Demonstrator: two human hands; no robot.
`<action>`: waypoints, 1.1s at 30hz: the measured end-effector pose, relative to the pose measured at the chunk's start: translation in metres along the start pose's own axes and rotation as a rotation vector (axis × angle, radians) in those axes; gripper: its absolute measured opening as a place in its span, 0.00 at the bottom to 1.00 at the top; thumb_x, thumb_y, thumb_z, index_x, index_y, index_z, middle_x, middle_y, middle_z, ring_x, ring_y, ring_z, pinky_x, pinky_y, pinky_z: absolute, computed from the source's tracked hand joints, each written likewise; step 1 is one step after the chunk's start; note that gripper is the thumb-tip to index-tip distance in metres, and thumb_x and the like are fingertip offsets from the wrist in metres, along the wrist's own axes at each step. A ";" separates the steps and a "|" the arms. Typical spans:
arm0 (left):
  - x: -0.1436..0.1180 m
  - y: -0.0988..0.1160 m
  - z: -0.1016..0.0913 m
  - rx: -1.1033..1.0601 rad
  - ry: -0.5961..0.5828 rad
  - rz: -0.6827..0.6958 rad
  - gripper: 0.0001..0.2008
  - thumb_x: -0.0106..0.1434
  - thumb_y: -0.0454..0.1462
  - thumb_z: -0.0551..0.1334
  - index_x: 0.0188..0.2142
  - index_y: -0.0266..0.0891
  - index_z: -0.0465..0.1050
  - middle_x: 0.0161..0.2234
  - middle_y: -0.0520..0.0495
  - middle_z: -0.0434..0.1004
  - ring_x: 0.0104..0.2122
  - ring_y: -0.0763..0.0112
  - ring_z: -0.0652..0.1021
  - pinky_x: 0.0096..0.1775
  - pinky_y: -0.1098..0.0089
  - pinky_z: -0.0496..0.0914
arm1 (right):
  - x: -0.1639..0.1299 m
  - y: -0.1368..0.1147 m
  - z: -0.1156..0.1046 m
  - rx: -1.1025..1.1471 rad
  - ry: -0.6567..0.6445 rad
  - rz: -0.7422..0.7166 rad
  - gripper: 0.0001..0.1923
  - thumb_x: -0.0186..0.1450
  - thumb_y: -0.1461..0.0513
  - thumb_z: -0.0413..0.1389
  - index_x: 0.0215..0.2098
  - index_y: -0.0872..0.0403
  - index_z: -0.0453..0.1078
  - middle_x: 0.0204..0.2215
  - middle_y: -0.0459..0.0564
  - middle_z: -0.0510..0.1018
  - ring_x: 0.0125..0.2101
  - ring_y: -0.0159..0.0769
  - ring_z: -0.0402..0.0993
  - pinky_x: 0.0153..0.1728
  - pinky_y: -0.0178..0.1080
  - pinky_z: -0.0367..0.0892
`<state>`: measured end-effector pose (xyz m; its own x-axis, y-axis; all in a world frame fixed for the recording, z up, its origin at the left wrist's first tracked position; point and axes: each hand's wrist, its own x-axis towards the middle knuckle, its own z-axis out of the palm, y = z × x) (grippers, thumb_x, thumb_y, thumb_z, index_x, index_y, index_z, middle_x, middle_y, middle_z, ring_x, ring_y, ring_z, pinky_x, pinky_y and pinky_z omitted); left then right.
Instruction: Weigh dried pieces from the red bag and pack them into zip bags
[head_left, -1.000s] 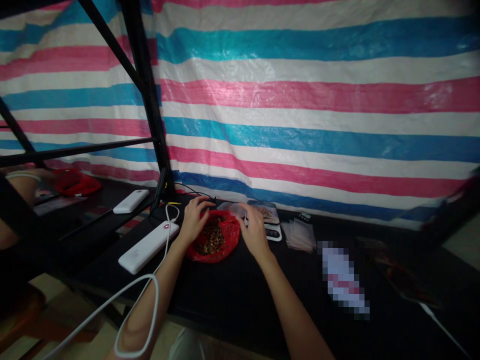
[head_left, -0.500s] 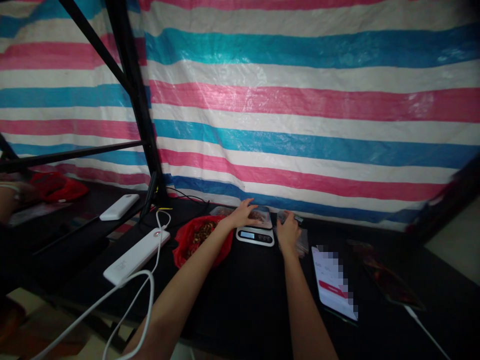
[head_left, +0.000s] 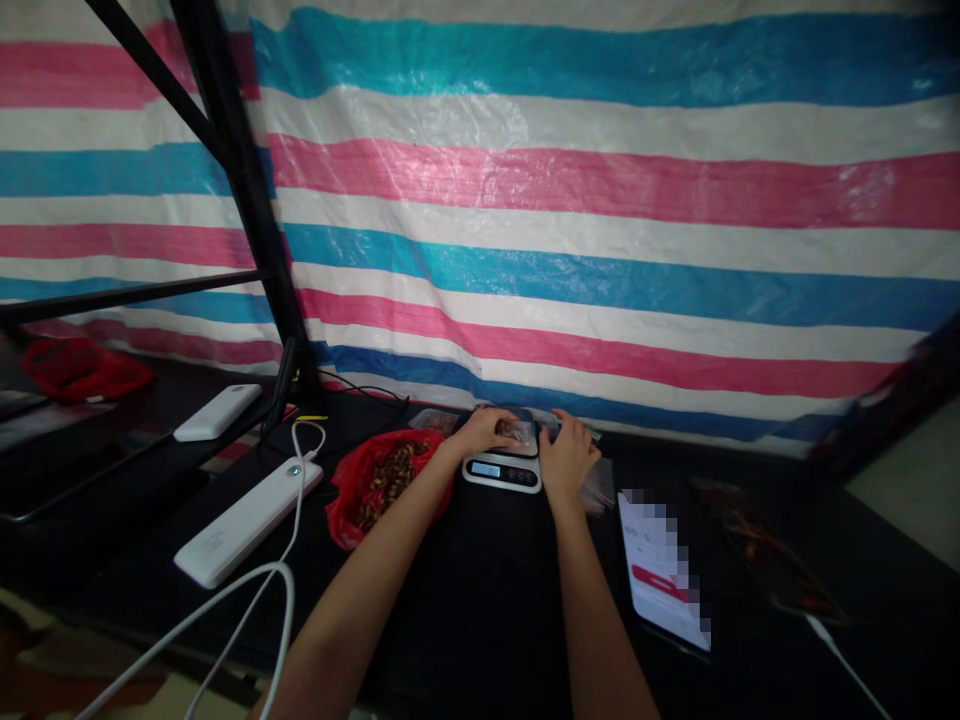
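A small white digital scale (head_left: 501, 472) stands at the back of the black table (head_left: 480, 600). On its platform lies a small clear bag (head_left: 519, 431) with brown pieces inside. My left hand (head_left: 480, 432) reaches across and rests on this bag from the left, fingers on it. Just right of the scale is my right hand (head_left: 566, 460), fingers loosely curled beside the bag, above a stack of empty clear bags (head_left: 602, 485). Whether it grips anything is hidden. A red plastic bag (head_left: 360, 490) of brown pieces lies open to the left of the scale.
A white power bank (head_left: 244, 522) with a white cable (head_left: 225, 610) lies at the front left, and another (head_left: 216, 412) sits further back. To the right lie a lit phone (head_left: 664, 575) and a dark phone (head_left: 765, 555). A black frame post (head_left: 247, 210) rises at the left before the striped tarp (head_left: 600, 200).
My left hand moved from the red bag to the scale and now rests on the bag there. My right hand went to the clear bags, then back beside the scale. The view shifted right.
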<state>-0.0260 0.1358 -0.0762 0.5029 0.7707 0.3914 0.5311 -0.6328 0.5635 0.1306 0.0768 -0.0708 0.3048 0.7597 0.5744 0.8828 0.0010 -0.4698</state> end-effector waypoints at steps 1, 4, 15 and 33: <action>-0.002 0.001 0.000 -0.040 0.012 0.005 0.23 0.47 0.45 0.65 0.41 0.37 0.72 0.39 0.45 0.75 0.39 0.65 0.73 0.44 0.67 0.63 | 0.001 -0.001 0.000 0.059 -0.040 -0.023 0.16 0.60 0.59 0.46 0.44 0.52 0.66 0.42 0.54 0.72 0.44 0.47 0.62 0.41 0.46 0.54; -0.007 0.004 0.001 -0.175 0.042 0.012 0.22 0.48 0.45 0.65 0.40 0.35 0.72 0.37 0.45 0.76 0.36 0.67 0.74 0.41 0.69 0.65 | 0.003 0.003 0.006 0.273 -0.228 -0.069 0.13 0.59 0.57 0.46 0.36 0.50 0.70 0.36 0.47 0.75 0.36 0.39 0.68 0.38 0.41 0.57; -0.014 0.000 0.006 -0.350 0.069 -0.032 0.25 0.43 0.43 0.68 0.41 0.33 0.72 0.36 0.43 0.75 0.35 0.68 0.74 0.38 0.70 0.67 | 0.003 0.005 0.007 0.178 -0.392 -0.123 0.13 0.57 0.56 0.51 0.39 0.45 0.72 0.37 0.45 0.76 0.36 0.37 0.69 0.34 0.37 0.57; -0.013 -0.009 0.007 -0.322 0.054 -0.003 0.25 0.42 0.42 0.69 0.40 0.34 0.72 0.37 0.43 0.76 0.37 0.67 0.75 0.41 0.69 0.67 | 0.001 0.009 0.020 0.171 -0.309 -0.426 0.06 0.58 0.66 0.50 0.32 0.54 0.68 0.31 0.51 0.72 0.36 0.38 0.67 0.37 0.39 0.60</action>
<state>-0.0326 0.1313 -0.0911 0.4598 0.7811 0.4224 0.2850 -0.5803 0.7629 0.1324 0.0906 -0.0874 -0.2082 0.8244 0.5263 0.8266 0.4360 -0.3560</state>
